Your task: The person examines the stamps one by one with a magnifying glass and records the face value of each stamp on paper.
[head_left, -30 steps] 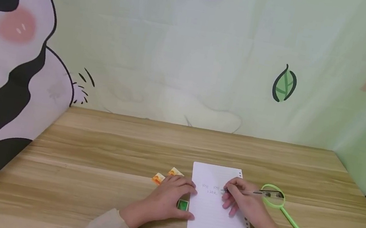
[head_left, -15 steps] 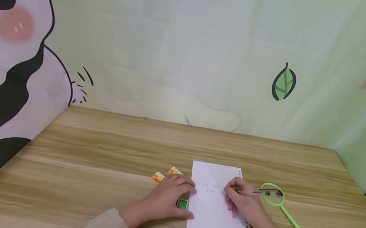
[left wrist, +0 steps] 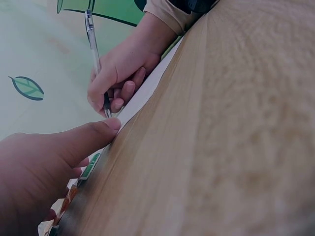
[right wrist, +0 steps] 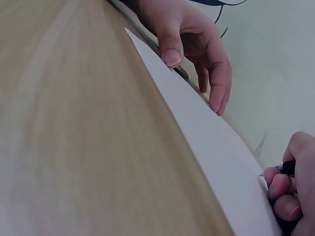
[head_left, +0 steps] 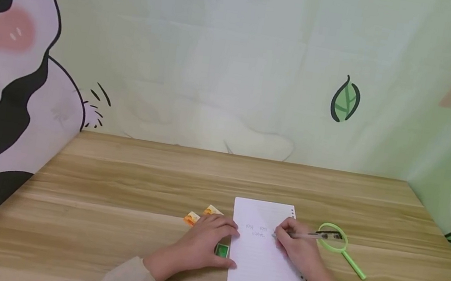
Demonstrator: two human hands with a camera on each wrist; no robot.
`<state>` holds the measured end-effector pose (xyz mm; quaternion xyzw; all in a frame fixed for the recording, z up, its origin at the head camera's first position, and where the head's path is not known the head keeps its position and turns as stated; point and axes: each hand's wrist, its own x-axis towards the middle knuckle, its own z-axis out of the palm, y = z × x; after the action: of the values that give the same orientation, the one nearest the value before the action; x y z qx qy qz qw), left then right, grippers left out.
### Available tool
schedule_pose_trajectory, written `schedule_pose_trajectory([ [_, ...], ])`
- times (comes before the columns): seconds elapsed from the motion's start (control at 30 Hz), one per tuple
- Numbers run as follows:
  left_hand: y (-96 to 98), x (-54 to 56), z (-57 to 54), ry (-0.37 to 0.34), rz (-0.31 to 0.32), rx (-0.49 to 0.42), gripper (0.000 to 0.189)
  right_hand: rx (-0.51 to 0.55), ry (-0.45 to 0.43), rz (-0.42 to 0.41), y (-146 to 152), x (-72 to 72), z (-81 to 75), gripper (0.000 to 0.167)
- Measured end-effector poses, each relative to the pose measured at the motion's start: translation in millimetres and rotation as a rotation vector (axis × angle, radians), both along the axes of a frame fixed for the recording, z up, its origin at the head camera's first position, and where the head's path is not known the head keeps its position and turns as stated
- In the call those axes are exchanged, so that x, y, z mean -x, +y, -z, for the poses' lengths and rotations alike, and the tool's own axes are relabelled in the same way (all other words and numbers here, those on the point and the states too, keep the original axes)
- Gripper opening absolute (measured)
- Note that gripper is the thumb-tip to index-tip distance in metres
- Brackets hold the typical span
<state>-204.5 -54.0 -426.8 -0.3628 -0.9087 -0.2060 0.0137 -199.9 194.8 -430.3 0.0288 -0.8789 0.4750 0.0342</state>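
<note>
A ruled white sheet of paper (head_left: 262, 272) lies on the table with punched holes along its right edge and a few small handwritten marks near the top. My right hand (head_left: 301, 251) pinches a clear-barrelled pen (head_left: 311, 235) with a black grip, its tip at the paper beside the marks. Along the sheet's left edge rests my left hand (head_left: 204, 239), thumb and fingers spread, fingertips touching the paper. Between that thumb and the fingers sits a small green square piece (head_left: 222, 250). In the left wrist view the pen (left wrist: 92, 42) stands tilted above the paper.
Two orange-and-white pieces (head_left: 191, 218) stick out beyond the left fingers, partly hidden. A light green magnifying glass (head_left: 353, 265) lies right of the paper, its ring under the pen's rear end. Behind the wooden table (head_left: 136, 180) hangs a printed cloth backdrop (head_left: 202, 59).
The right hand has shifted slightly to the right across the paper, and its lower fingers are now less visible. The left hand stays in place. The whole head view has slid a little.
</note>
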Motion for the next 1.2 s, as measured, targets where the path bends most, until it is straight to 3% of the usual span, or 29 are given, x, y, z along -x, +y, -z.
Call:
schedule_pose_trajectory([
  [1.03, 1.0, -0.3, 0.3, -0.017, -0.011, 0.005, 0.056, -0.022, -0.025, 0.024, 0.2, -1.1, -2.4, 0.014],
  [1.2, 0.6, -0.2, 1.3, -0.01, -0.006, -0.005, 0.056, -0.028, -0.03, 0.059, 0.8, -1.5, -2.5, 0.013],
])
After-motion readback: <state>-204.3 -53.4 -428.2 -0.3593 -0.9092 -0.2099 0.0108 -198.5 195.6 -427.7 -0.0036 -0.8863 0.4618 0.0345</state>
